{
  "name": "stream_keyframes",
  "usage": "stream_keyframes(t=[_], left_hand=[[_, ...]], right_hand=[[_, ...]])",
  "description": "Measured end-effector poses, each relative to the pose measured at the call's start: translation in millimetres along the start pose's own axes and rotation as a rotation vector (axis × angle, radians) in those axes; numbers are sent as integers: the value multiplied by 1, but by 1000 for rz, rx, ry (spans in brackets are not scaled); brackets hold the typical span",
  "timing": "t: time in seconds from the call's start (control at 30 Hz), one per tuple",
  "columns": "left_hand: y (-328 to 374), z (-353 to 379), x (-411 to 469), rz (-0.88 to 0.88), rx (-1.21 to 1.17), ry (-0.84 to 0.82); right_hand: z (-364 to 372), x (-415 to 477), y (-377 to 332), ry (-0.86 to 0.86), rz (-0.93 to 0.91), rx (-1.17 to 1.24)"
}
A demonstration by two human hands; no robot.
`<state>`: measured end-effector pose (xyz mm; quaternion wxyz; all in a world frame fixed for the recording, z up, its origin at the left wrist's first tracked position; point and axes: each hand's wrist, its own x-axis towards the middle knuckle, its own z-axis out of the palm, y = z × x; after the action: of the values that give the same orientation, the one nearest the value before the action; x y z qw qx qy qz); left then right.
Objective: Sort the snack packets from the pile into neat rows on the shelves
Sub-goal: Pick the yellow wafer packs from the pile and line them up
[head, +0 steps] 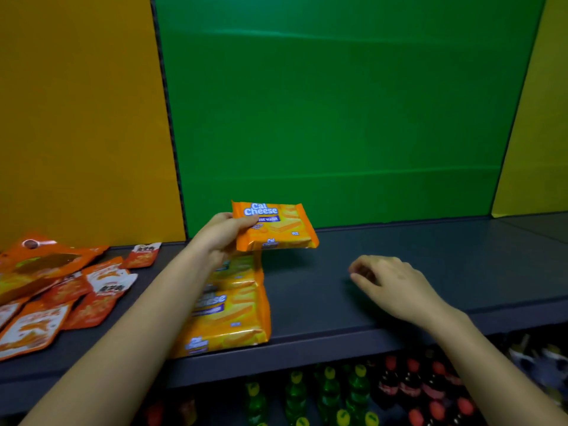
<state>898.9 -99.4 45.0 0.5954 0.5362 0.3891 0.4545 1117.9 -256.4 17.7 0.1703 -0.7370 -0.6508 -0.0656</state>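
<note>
My left hand (219,235) grips the left edge of an orange Cal Cheese wafer packet (276,227), lifted just above the dark grey shelf (399,259) near the green back panel. Below it a row of the same Cal Cheese packets (233,312) lies on the shelf, running toward the front edge and partly hidden by my left forearm. My right hand (390,284) hovers over bare shelf to the right, fingers loosely curled and holding nothing. A pile of orange-and-white snack pouches (61,293) lies at the far left of the shelf.
An orange panel (80,118) stands behind the pile, a green panel (338,118) in the middle and a yellow one (534,149) at the right. Under the shelf stand green bottles (329,395) and dark bottles with red caps (430,385).
</note>
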Motion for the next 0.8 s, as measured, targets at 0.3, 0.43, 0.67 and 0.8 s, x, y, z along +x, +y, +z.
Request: stream_keyframes(t=[0.3, 0.43, 0.67, 0.8], left_hand=[[-4, 37, 27, -50, 114, -9], [-19, 66, 44, -100, 183, 55], [-38, 76, 69, -141, 367, 199], [-50, 73, 80, -134, 532, 290]], right_hand=[[10, 1, 17, 15, -45, 12], [11, 12, 47, -19, -64, 27], [18, 25, 66, -41, -68, 72], [20, 28, 72, -41, -66, 96]])
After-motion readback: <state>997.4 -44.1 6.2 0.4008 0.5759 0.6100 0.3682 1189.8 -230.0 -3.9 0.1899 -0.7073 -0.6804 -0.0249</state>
